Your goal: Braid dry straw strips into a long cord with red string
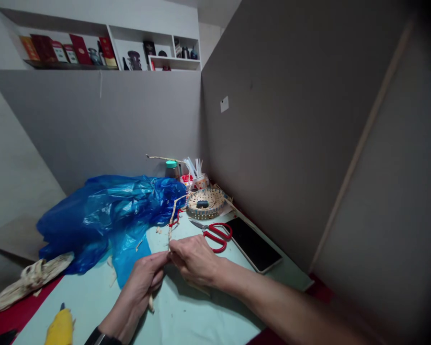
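My left hand [145, 274] and my right hand [194, 258] meet at the middle of the table, fingers closed in a pinch. Both grip a thin tan twisted cord [170, 230], which looks like plant fibre. From my fingers the cord runs up and away towards a small woven basket [205, 203], with a bit of red beside it. A pale strand end pokes out below my left hand. Just past my right hand lie red-handled scissors [219, 235], blades pointing left. A dark object sits inside the basket.
A black-screened phone [255, 245] lies at the right by the grey partition. Crumpled blue plastic bag [107, 206] covers the back left. A bundle of dried fibre [32, 280] and a yellow tool [60, 328] lie at left. Behind the basket stand a green-lidded jar [171, 168] and a cup of white sticks [200, 180].
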A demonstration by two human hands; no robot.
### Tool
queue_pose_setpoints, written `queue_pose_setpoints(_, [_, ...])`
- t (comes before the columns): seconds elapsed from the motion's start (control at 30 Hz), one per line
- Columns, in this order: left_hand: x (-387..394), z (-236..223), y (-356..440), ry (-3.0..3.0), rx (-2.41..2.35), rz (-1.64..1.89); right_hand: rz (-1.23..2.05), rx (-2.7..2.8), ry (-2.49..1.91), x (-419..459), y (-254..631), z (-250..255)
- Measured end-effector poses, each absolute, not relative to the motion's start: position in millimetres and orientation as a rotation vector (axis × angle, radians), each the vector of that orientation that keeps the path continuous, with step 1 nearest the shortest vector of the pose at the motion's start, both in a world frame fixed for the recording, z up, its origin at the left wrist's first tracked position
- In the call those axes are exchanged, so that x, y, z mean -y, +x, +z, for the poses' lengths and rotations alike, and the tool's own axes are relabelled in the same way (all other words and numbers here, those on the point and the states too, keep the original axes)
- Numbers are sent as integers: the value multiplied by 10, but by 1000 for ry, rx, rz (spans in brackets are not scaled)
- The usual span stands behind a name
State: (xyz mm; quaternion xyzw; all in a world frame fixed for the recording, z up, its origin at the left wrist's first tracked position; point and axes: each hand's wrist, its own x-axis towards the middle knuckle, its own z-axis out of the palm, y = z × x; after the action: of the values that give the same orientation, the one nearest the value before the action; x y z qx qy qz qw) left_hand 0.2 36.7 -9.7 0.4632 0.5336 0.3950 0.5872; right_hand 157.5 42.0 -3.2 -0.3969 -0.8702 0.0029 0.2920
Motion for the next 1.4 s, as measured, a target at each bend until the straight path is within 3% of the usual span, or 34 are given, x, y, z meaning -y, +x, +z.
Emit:
queue_pose_setpoints(0.27, [-405,-148,24,956,-1235,972,128,2202,-1208,-411,1548,-9])
queue_pose_setpoints(0.53, [-414,-196,14,929,-1246,953,507,2431,-1175,-502,1769,175])
queue_pose_setpoints(0.77, [-414,-190,12,903,-1226,951,103,2496,-1308,-435,1702,166])
queue_pose_setpoints(0.9, [-412,-138,12,889,-1221,963,79,2361,-1372,-460,1677,140])
queue_pose_setpoints(1.0, [-408,-128,6,904,-1214,962,237,2332,-1397,-467,1707,157])
queue_pose_setpoints(1.13, [-399,-153,-1,913,-1220,948,709,2405,-1275,-362,1776,161])
queue_pose_setpoints(1.27, [-388,-169,15,919,-1230,968,864,2365,-1258,-293,1973,196])
queue_pose_setpoints(1.33, [-383,-158,28,924,-1232,975,849,2346,-1342,-396,2167,268])
queue_pose_setpoints(1.4, [-379,-141,38,931,-1239,970,465,2238,-1599,-608,2398,358])
